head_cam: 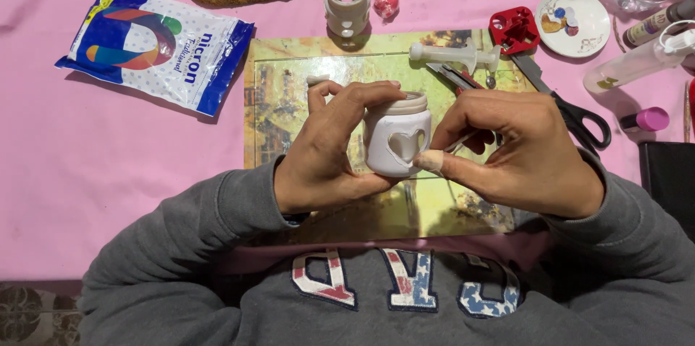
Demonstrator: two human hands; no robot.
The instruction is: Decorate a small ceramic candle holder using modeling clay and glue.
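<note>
White jar [396, 142], small and round-shouldered with a heart-shaped opening cut in its side, is held up between both hands above a yellow-green picture board [304, 82] that lies on a pink tablecloth [108, 172]. The left hand [326, 150] wraps around the jar from the side, thumb under its base and fingers curled over the rim, gripping it firmly. The right hand [517, 150] is closed on a thin tool whose tip is hard to make out; its clay-coated thumb presses the jar wall just beside the heart. The work in hand looks like smoothing or trimming the edge of the cut-out, so the next move probably calls for light, steady pressure while the left hand keeps the jar from turning. On the cloth beyond lie scissors [572, 111], a plastic syringe [452, 54], a second, greyer jar [347, 4] and a blue and white packet [156, 45].
</note>
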